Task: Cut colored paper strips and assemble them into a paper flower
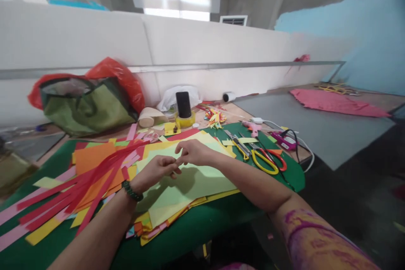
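Observation:
My left hand (158, 172), with a dark green bead bracelet (132, 191) on the wrist, is closed, its fingertips pinched together. Meeting it from the right, my right hand (194, 152) has its thumb and fingers bent in against the left fingertips. Whatever lies between the fingers is too small or hidden to make out. Both hands hover over a stack of pale green paper sheets (209, 181), with yellow and orange sheets showing at its edges. Left of the hands lie red paper strips (95, 173) and orange paper (95, 156).
Scissors (265, 162), a cutter knife (238, 145) and a pink glue gun (251, 127) lie to the right on the green cloth (202, 223). Behind stand a phone (183, 104) on a yellow tape roll (186, 121) and a green bag (82, 107). A pink cloth (335, 103) lies far right.

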Tool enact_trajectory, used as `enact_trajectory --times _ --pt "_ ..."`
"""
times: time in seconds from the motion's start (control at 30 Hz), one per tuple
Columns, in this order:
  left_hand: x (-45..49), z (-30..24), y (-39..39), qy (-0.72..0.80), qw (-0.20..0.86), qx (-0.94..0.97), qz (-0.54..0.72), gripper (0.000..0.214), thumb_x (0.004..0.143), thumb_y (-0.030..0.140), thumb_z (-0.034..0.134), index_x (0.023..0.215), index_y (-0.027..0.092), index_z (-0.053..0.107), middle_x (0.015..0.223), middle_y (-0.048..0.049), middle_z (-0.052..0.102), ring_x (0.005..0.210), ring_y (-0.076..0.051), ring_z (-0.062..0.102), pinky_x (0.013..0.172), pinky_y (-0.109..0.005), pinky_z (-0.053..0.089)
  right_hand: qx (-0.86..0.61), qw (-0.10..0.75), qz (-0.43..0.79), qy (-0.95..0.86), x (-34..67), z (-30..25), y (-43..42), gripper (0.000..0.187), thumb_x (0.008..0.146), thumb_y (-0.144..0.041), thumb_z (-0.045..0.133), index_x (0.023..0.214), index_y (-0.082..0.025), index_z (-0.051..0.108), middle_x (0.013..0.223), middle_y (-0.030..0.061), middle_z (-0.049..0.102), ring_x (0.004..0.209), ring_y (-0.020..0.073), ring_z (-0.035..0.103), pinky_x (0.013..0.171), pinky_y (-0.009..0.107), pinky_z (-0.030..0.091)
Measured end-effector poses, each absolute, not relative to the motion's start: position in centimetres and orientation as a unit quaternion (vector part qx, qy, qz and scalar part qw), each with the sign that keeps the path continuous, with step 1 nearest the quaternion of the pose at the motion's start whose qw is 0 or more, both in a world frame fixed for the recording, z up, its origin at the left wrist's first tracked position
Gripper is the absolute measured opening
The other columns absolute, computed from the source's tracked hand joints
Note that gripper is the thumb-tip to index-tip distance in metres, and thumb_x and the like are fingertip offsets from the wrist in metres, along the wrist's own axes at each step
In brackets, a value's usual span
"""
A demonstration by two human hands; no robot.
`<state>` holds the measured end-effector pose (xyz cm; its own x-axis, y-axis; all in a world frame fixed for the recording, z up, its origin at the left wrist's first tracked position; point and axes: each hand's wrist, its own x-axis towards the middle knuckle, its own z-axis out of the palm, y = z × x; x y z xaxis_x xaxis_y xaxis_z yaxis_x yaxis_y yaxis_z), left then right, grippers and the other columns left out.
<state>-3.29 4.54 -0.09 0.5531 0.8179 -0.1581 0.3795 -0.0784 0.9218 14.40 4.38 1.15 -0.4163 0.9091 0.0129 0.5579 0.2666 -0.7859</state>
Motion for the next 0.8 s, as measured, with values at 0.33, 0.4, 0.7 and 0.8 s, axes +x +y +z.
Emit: enact_trajectory --times 0.33,0.4,0.7,0.8 --pt "-2.8 -0.1 3.8 0.452 0.591 0.600 0.294 0.037 0.065 0.050 0.072 0.073 0.016 0.057 0.061 0.0040 0.051 0.048 -0.007 0.043 0.047 -0.020 0.035 -0.715 0.082 0.017 -0.695 27.4 6.9 -0.3 0.025 0.093 -0.031 0.045 0.092 -0.019 0.067 0.093 0.0083 0.071 0.088 0.0222 0.063 0.066 0.027 0.038" --pt "-2.9 -0.2 3.9 0.463 0.608 0.568 0.306 0.038 0.067 0.048 0.072 0.081 0.016 0.059 0.061 0.0043 0.048 0.049 -0.007 0.041 0.046 -0.019 0.034 -0.769 0.023 0.011 -0.639 30.2 5.3 -0.3 0.028 0.093 -0.030 0.044 0.087 -0.016 0.068 0.098 0.0127 0.070 0.094 0.0251 0.063 0.068 0.028 0.039" --pt "-2.9 -0.6 3.9 0.403 0.641 0.583 0.295 0.043 0.066 0.048 0.074 0.069 0.018 0.043 0.055 0.0088 0.037 0.044 -0.003 0.029 0.043 -0.018 0.021 -0.800 -0.016 0.038 -0.598 30.3 -0.4 1.2 0.028 0.085 -0.032 0.054 0.107 -0.015 0.060 0.105 0.0168 0.069 0.096 0.0282 0.065 0.067 0.030 0.042" --pt "-2.9 -0.3 3.6 0.374 0.679 0.560 0.292 0.043 0.066 0.044 0.075 0.070 0.019 0.041 0.053 0.0104 0.033 0.043 -0.003 0.024 0.041 -0.018 0.015 -0.806 -0.014 0.022 -0.591 30.9 1.0 0.8 0.024 0.087 -0.024 0.045 0.101 -0.012 0.061 0.101 0.0206 0.068 0.094 0.0309 0.065 0.068 0.033 0.043"
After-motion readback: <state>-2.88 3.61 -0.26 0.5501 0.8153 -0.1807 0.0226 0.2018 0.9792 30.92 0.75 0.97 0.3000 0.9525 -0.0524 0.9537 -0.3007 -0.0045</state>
